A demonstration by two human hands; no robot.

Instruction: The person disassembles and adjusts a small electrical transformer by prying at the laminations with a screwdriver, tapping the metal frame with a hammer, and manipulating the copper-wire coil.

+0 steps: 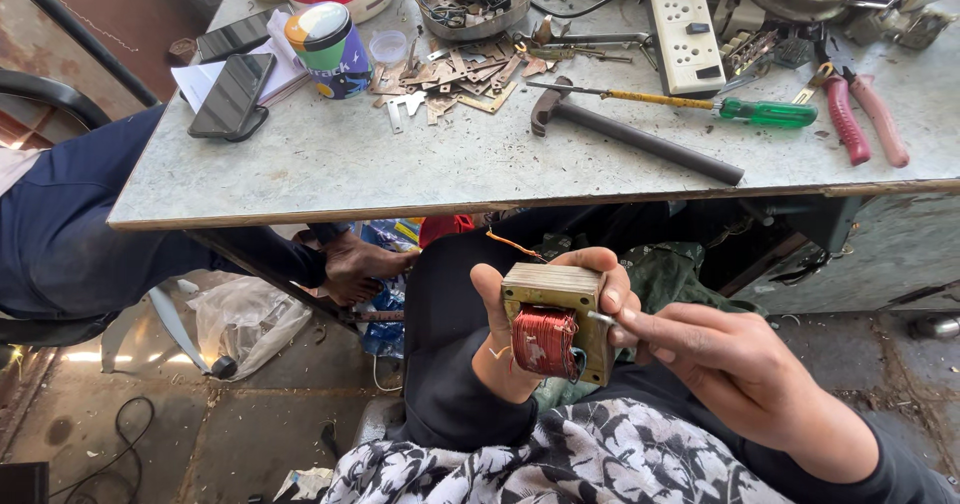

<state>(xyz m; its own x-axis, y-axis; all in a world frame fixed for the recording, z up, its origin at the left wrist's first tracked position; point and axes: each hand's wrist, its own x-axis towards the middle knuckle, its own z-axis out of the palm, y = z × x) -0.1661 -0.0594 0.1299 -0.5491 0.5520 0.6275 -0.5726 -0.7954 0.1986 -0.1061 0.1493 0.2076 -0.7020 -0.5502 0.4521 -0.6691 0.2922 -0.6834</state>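
- The left hand [520, 344] is closed around a small transformer [556, 322] at lower centre of the frame, with the red coil facing up, probably so that it is easy to reach.
- The right hand [735, 364] pinches a thin metal piece [601, 317] against the core.
- On the table [330, 164] above lie a hammer [630, 132], a green screwdriver [700, 104] and red pliers [862, 119]; nothing blocks the hands.

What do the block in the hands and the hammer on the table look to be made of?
Block: dull yellowish stacked metal plates, judging by edge lines, with shiny red, probably copper, wire wound inside. Hammer: dark, matte, worn metal head and handle, probably steel.
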